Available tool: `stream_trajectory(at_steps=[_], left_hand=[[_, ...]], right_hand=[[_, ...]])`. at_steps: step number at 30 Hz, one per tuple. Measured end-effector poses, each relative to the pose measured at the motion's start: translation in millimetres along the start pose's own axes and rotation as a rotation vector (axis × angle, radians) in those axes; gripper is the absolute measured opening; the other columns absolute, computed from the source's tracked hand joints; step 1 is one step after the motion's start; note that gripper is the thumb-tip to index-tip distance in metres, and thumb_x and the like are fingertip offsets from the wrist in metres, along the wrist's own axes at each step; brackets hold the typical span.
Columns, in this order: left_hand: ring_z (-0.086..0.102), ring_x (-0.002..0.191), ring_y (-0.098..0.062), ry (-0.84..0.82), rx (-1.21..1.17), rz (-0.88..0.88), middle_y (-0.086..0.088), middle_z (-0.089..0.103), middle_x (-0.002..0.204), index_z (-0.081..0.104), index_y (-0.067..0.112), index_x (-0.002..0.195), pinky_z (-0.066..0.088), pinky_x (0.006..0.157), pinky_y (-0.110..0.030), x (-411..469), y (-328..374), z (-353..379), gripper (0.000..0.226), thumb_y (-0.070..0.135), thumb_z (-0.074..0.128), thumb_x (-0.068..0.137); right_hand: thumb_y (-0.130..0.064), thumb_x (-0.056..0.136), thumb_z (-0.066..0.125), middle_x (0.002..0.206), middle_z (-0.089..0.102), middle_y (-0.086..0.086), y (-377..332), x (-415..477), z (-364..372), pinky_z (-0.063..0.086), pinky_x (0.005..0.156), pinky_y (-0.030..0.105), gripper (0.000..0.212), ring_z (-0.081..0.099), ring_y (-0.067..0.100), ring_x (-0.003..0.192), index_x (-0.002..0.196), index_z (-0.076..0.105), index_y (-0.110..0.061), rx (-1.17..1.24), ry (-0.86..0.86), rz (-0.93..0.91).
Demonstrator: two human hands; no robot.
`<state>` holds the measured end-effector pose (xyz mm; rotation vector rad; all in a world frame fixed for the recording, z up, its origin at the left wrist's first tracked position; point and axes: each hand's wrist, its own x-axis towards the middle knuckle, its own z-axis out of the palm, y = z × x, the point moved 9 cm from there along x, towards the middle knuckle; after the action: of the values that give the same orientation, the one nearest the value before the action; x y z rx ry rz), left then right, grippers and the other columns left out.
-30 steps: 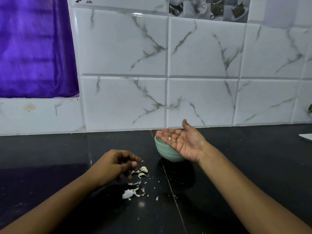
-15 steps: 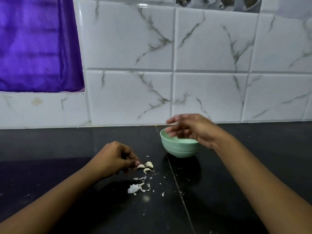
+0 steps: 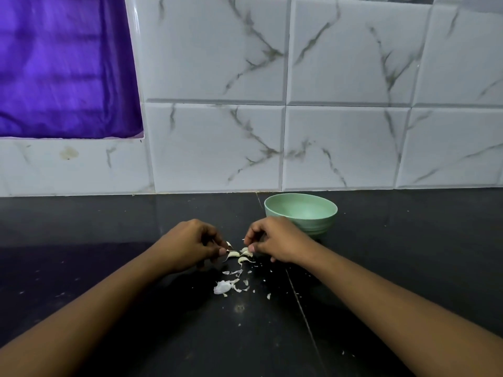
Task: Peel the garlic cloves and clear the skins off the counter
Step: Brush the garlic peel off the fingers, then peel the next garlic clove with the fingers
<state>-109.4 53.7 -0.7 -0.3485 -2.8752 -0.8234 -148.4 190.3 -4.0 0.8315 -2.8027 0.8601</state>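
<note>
My left hand (image 3: pixel 194 246) pinches a garlic clove (image 3: pixel 228 244); my right hand's (image 3: pixel 275 240) curled fingers hover beside, grip unclear. I'd nip its tip and peel thumbward.

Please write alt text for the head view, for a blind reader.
The left hand and right hand pinch at garlic cloves on a black counter. Loose skins lie nearer the person; a green bowl stands behind the right hand.
</note>
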Motion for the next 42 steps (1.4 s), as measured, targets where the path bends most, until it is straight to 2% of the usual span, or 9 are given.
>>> stream_trajectory(at_steps=[4, 8, 11, 18, 24, 27, 29, 34, 42], left_hand=[[0.061, 0.050, 0.000, 0.006, 0.034, 0.022, 0.005, 0.072, 0.077, 0.071, 0.029, 0.081, 0.049, 0.066, -0.022, 1.9, 2.5, 1.9, 0.003, 0.029, 0.074, 0.081], [0.060, 0.049, 0.001, 0.023, 0.040, 0.033, 0.007, 0.071, 0.078, 0.070, 0.034, 0.076, 0.047, 0.064, -0.020, 1.7, 5.0, 2.2, 0.008, 0.029, 0.075, 0.079], [0.063, 0.051, -0.004, 0.018, 0.030, 0.030, 0.007, 0.071, 0.078, 0.071, 0.033, 0.077, 0.049, 0.064, -0.021, 2.2, 4.6, 1.9, 0.006, 0.029, 0.075, 0.079], [0.065, 0.051, -0.007, 0.037, 0.010, 0.042, 0.006, 0.072, 0.077, 0.072, 0.028, 0.082, 0.051, 0.070, -0.023, 1.4, 3.0, -1.5, 0.005, 0.028, 0.076, 0.079], [0.065, 0.052, -0.004, 0.028, -0.004, 0.048, 0.008, 0.071, 0.076, 0.073, 0.027, 0.086, 0.040, 0.050, -0.009, 0.4, 6.7, -0.7, 0.010, 0.023, 0.077, 0.078], [0.067, 0.056, -0.007, 0.022, -0.048, 0.060, 0.007, 0.071, 0.077, 0.072, 0.026, 0.088, 0.045, 0.050, -0.013, -0.6, 8.3, 0.2, 0.012, 0.021, 0.077, 0.078], [0.069, 0.059, -0.010, 0.029, -0.146, 0.076, 0.004, 0.072, 0.078, 0.071, 0.024, 0.090, 0.052, 0.051, -0.023, -1.7, 11.7, -0.7, 0.014, 0.016, 0.076, 0.079], [0.069, 0.064, -0.011, 0.077, -0.359, 0.152, 0.001, 0.073, 0.081, 0.071, 0.023, 0.089, 0.052, 0.054, -0.021, -6.6, 24.4, -5.3, 0.019, 0.008, 0.075, 0.079], [0.066, 0.058, -0.012, 0.296, -0.751, 0.097, -0.006, 0.072, 0.069, 0.075, 0.019, 0.077, 0.050, 0.047, -0.021, -11.9, 22.2, -9.5, 0.008, 0.010, 0.074, 0.075]], right_hand=[[-0.018, 0.075, 0.077, 0.082, 0.072, -0.003, -4.8, 4.1, 5.2, 0.049, 0.071, 0.024, 0.013, 0.059, 0.004, 0.069, 0.086, 0.072, -0.020, -0.108, 0.024, -0.053], [-0.018, 0.074, 0.078, 0.082, 0.070, -0.003, -6.1, 2.4, 3.7, 0.049, 0.072, 0.024, 0.015, 0.058, 0.004, 0.069, 0.088, 0.071, -0.017, -0.104, 0.051, -0.066], [-0.017, 0.077, 0.075, 0.075, 0.056, -0.012, -13.4, -0.4, -3.4, 0.048, 0.072, 0.025, 0.013, 0.054, 0.004, 0.069, 0.090, 0.072, -0.019, -0.119, 0.103, -0.109], [-0.027, 0.079, 0.073, 0.077, 0.051, -0.013, -29.0, -7.6, 10.4, 0.042, 0.070, 0.025, 0.016, 0.058, 0.011, 0.089, 0.095, 0.072, -0.025, -0.270, -0.018, -0.171], [-0.015, 0.085, 0.067, 0.079, 0.059, -0.010, -24.1, -9.3, 11.5, 0.042, 0.070, 0.023, 0.009, 0.052, 0.005, 0.074, 0.094, 0.066, -0.016, -0.193, -0.079, -0.152], [-0.009, 0.086, 0.066, 0.068, 0.056, -0.013, -21.2, -9.9, 6.9, 0.046, 0.059, 0.018, 0.009, 0.052, 0.003, 0.061, 0.088, 0.064, -0.017, -0.011, -0.108, -0.107], [-0.002, 0.087, 0.064, 0.065, 0.055, -0.006, -17.8, -11.0, 5.1, 0.049, 0.048, 0.017, 0.014, 0.053, 0.004, 0.055, 0.084, 0.060, -0.016, 0.300, -0.147, -0.038], [0.006, 0.086, 0.059, 0.071, 0.062, 0.007, -12.3, -14.7, -1.3, 0.056, 0.054, 0.022, 0.014, 0.063, 0.007, 0.057, 0.086, 0.054, -0.007, 0.946, -0.183, 0.097], [0.004, 0.084, 0.062, 0.070, 0.067, 0.009, -13.2, -12.3, -3.3, 0.056, 0.057, 0.018, 0.011, 0.067, 0.010, 0.059, 0.080, 0.058, -0.006, 1.185, -0.079, 0.106]])
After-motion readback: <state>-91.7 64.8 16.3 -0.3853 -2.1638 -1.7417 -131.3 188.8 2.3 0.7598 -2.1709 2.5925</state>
